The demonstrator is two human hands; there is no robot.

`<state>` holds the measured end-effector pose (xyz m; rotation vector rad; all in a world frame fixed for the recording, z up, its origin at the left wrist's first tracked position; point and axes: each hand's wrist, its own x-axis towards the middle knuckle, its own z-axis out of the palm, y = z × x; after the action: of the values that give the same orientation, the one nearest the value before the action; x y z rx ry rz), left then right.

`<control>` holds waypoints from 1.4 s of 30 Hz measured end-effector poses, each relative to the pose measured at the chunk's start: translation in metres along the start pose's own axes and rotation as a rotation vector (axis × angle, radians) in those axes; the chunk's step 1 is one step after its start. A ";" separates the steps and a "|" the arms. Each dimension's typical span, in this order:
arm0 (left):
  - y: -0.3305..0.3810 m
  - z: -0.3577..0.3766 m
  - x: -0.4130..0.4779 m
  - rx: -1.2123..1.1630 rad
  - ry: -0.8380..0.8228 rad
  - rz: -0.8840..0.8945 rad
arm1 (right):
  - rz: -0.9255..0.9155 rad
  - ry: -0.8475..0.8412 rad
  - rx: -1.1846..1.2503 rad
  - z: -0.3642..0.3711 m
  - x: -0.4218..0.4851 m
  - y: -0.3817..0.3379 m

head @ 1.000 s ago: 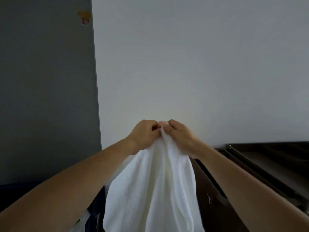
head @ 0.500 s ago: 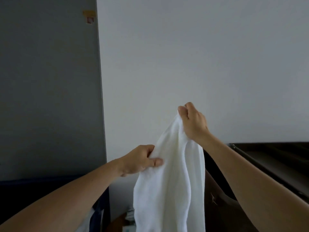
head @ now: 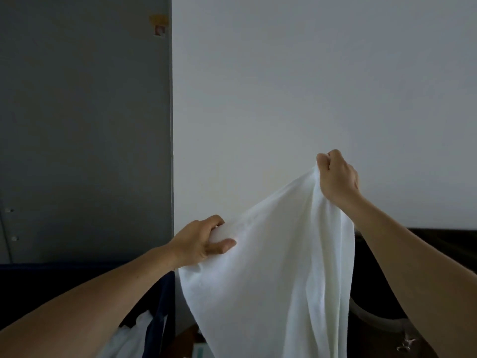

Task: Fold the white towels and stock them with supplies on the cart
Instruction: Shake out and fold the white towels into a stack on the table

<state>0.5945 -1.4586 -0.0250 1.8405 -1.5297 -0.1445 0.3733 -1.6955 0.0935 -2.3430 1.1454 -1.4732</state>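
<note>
A white towel (head: 271, 275) hangs in the air in front of me, stretched at a slant between both hands. My right hand (head: 336, 177) pinches its upper corner, raised high at the right. Lower and to the left, my left hand (head: 201, 241) grips the towel's edge, thumb on the near side of the cloth. The towel's lower part drops out of the bottom of the view.
A white wall (head: 309, 86) fills the background, with a grey panel (head: 82, 125) to its left. A dark blue bag (head: 157, 306) with white cloth inside sits at lower left. A dark cart (head: 438, 244) stands at the right behind my right arm.
My hands have drawn apart from one shared grip: the right hand rose and went right with a corner, the left slid down and left along the edge, spreading the towel.
</note>
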 end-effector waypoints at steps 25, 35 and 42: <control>-0.031 -0.045 0.007 -0.313 -0.009 -0.345 | 0.196 0.041 0.022 -0.025 0.014 0.067; -0.036 -0.033 0.011 0.062 0.407 -0.244 | 0.175 0.013 0.043 -0.022 0.007 0.067; -0.036 -0.029 0.008 -0.308 0.305 -0.287 | 0.167 0.012 0.044 -0.023 0.006 0.073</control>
<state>0.6406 -1.4515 -0.0220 1.7307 -0.9729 -0.2097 0.3183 -1.7448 0.0741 -2.1541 1.2633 -1.4417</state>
